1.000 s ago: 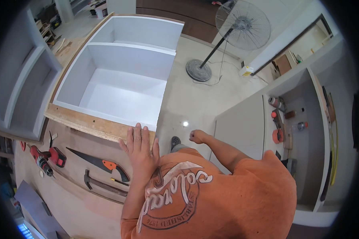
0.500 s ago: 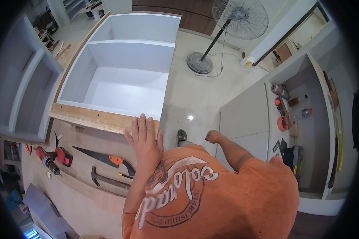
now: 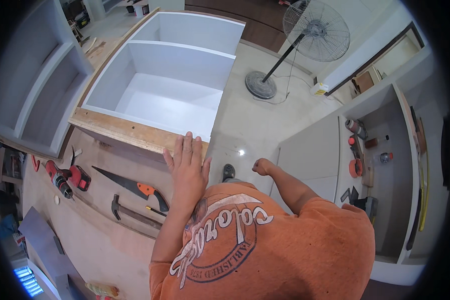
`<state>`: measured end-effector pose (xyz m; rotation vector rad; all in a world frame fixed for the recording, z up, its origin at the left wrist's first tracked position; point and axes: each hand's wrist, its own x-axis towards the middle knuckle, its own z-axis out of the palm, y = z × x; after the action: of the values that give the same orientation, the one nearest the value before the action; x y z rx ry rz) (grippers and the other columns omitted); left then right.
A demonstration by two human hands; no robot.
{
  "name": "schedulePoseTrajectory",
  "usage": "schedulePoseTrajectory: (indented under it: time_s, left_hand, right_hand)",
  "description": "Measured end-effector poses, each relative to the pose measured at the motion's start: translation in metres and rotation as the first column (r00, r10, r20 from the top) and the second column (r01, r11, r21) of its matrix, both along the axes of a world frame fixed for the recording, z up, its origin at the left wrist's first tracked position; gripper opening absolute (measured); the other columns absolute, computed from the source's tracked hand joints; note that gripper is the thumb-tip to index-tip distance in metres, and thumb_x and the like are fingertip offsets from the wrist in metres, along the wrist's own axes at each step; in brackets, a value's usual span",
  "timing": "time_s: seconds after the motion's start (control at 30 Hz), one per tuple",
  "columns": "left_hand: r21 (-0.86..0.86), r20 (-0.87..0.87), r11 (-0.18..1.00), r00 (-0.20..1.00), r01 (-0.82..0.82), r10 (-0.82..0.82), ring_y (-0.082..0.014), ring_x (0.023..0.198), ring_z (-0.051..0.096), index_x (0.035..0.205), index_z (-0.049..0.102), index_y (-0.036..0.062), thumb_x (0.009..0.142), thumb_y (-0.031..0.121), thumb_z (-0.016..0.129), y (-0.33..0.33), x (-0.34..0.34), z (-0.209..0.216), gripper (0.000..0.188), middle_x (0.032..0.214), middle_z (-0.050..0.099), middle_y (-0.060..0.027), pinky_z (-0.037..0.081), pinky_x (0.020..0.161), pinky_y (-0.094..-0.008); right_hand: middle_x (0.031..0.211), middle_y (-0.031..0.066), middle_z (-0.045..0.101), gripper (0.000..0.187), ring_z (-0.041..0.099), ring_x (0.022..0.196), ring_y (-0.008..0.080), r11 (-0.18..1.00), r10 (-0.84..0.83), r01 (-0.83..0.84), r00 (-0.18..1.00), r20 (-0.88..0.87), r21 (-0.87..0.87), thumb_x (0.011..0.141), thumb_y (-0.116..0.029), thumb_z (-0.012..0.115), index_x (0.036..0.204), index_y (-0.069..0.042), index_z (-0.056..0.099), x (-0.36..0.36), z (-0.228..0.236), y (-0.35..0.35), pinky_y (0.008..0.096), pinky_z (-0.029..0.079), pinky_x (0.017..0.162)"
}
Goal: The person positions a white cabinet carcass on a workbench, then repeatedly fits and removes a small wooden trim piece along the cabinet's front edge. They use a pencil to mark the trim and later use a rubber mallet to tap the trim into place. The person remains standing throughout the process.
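My left hand point(image 3: 187, 165) lies flat, fingers spread, on the bare wooden edge point(image 3: 132, 131) of a white-lined cabinet box point(image 3: 180, 65) at the front. Its fingertips reach the near right corner of the box. To the right, my right hand point(image 3: 263, 166) hangs over the floor away from the box, fingers curled closed; whatever is inside them, if anything, is hidden. On the plywood surface point(image 3: 105, 235) left of my left arm lie a handsaw point(image 3: 127, 182) with an orange and black handle, a claw hammer point(image 3: 116, 206) and a red cordless drill point(image 3: 59, 177).
A pedestal fan point(image 3: 315, 30) stands on the tiled floor beyond. At right, an open cabinet point(image 3: 402, 120) holds bottles, an orange tape roll point(image 3: 355, 168) and other tools. Another cabinet box point(image 3: 35, 95) stands at far left. A grey panel point(image 3: 45, 240) lies lower left.
The view has shifted, so the box and fan sit farther right in it. My left hand stays on the wooden edge; my right hand remains closed, slightly farther left in view.
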<state>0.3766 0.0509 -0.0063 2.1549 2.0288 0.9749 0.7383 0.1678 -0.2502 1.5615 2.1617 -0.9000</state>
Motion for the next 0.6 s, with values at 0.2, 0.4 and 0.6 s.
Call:
schedulePoseTrajectory:
  time_s: [0.2,0.4,0.6]
  left_hand:
    - [0.007,-0.045,1.000,0.999,-0.013,0.013,-0.0388,0.144,0.037,0.143,0.050,0.0041,0.090,0.022,0.069,0.005,0.007,-0.007,0.059,0.151,0.045,-0.0193,0.012,0.116,-0.0671]
    - [0.136,-0.109,0.991,0.994,0.001,0.014,-0.0365,0.143,0.040,0.147,0.048,0.0073,0.095,0.028,0.065,0.007,-0.006,-0.024,0.059,0.153,0.046,-0.0174,0.014,0.117,-0.0655]
    - [0.017,-0.275,1.000,0.961,0.006,-0.001,-0.0378,0.142,0.040,0.146,0.048,0.0027,0.100,0.031,0.059,0.011,0.004,-0.010,0.055,0.153,0.045,-0.0190,0.017,0.116,-0.0630]
  right_hand:
    - [0.093,0.0218,0.073,0.037,0.067,0.089,0.0413,0.995,0.089,-0.091,0.995,0.038,0.038,0.088,-0.038,0.062,0.092,-0.003,0.076,0.014,-0.016,-0.010,0.0492,0.053,0.083]
    - [0.099,0.0268,0.070,0.053,0.066,0.098,0.0447,0.952,-0.301,0.301,0.954,0.000,0.058,0.100,-0.046,0.050,0.096,0.000,0.074,0.006,0.018,-0.031,0.0521,0.051,0.089]
    - [0.106,0.0259,0.068,0.036,0.065,0.099,0.0443,0.667,-0.692,0.731,0.680,-0.244,0.143,0.100,-0.029,0.053,0.091,0.002,0.069,0.087,0.005,-0.082,0.0501,0.052,0.087]
